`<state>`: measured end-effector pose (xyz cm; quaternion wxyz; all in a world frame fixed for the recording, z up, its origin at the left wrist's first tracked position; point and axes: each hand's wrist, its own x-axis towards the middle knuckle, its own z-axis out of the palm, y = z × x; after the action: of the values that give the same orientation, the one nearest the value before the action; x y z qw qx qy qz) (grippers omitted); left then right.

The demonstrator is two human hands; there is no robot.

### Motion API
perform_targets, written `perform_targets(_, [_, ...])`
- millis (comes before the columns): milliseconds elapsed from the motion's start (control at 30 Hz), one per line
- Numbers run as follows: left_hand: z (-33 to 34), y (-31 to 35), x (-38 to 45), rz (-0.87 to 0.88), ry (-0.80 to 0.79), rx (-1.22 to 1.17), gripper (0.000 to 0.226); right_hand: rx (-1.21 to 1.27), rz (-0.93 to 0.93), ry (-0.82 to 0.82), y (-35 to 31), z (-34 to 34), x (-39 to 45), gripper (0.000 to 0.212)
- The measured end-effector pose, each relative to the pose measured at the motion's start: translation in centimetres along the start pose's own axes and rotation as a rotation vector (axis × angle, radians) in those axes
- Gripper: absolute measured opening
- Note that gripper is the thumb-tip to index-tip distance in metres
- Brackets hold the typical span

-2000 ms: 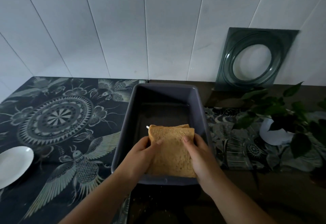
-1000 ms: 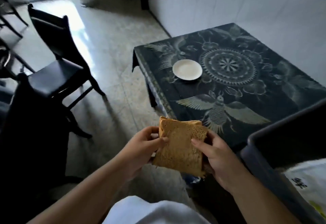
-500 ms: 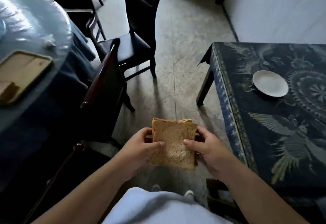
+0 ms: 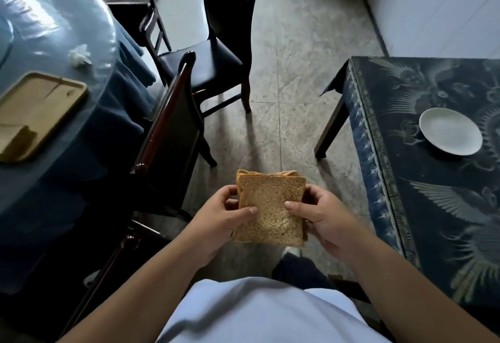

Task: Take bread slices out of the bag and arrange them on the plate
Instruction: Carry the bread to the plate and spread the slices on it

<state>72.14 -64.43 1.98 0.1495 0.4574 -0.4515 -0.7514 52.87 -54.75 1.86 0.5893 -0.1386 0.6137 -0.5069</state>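
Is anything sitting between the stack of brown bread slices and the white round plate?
Nothing visible. The stack of brown bread slices, held by the left hand and right hand over the floor, has open air to the white round plate on the dark patterned tablecloth.

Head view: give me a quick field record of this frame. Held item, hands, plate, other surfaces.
held item: stack of bread slices, upright, over the floor
left hand: grips the stack's left edge
right hand: grips the stack's right edge
white plate: empty, on the patterned table, to the right
wooden tray: on the blue-covered table, to the left
chairs: between the two tables
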Motion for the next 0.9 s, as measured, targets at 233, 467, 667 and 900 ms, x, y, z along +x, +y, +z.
perform_targets(233, [2.1, 3.5, 8.8, -0.039, -0.054, 0.014, 0.042, 0.077, 0.006, -0.014, -4.5, -4.3, 7.2, 0.041])
perform_targets(467, [6.1, 9.4, 17.9, -0.047, -0.011, 0.02, 0.038, 0.037, 0.027, -0.095, -12.3, -9.4, 15.4, 0.042])
perform_targets(667, [8.5, 13.6, 24.0, -0.04, 0.018, -0.049, 0.037, -0.003, 0.05, -0.119, -17.6, -11.9, 21.6, 0.041])
perform_targets(900, [9.1, 18.2, 32.0, -0.081, -0.005, -0.031, 0.033, 0.071, 0.046, -0.093, -21.6, -13.7, 27.6, 0.045])
